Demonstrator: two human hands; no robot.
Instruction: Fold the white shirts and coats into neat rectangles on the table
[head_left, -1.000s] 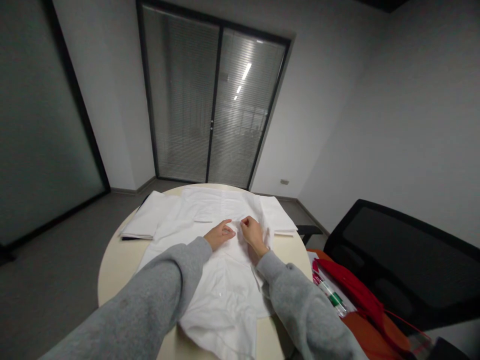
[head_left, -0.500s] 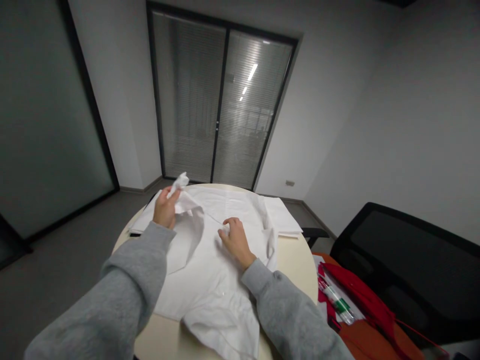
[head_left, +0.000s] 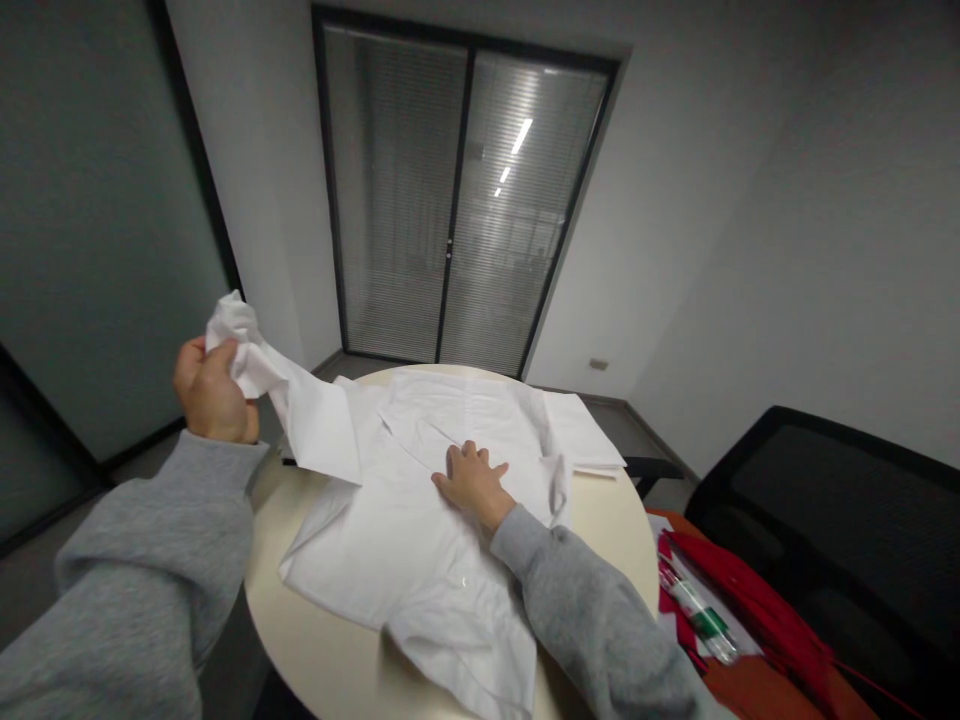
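Observation:
A white shirt [head_left: 390, 540] lies spread over a round cream table [head_left: 300, 625], its lower part bunched towards me. My left hand [head_left: 217, 390] is closed around the end of one sleeve [head_left: 319, 420], lifting it out past the table's left edge so that the cloth stretches up from the shirt. My right hand [head_left: 474, 487] rests on the middle of the shirt, palm down with the fingers spread. Another part of the shirt, loosely folded, runs along the right side of its body.
Flat white folded sheets [head_left: 589, 440] lie at the table's far right. To the right stands a black mesh chair [head_left: 817, 540] with an orange seat, carrying red cloth [head_left: 750, 590] and a clear plastic bottle [head_left: 701, 610]. A blind-covered glass door [head_left: 450, 200] is behind the table.
My left hand has moved left and up, drawing the sleeve outward from the shirt. My right hand has flattened onto the cloth with its fingers spread.

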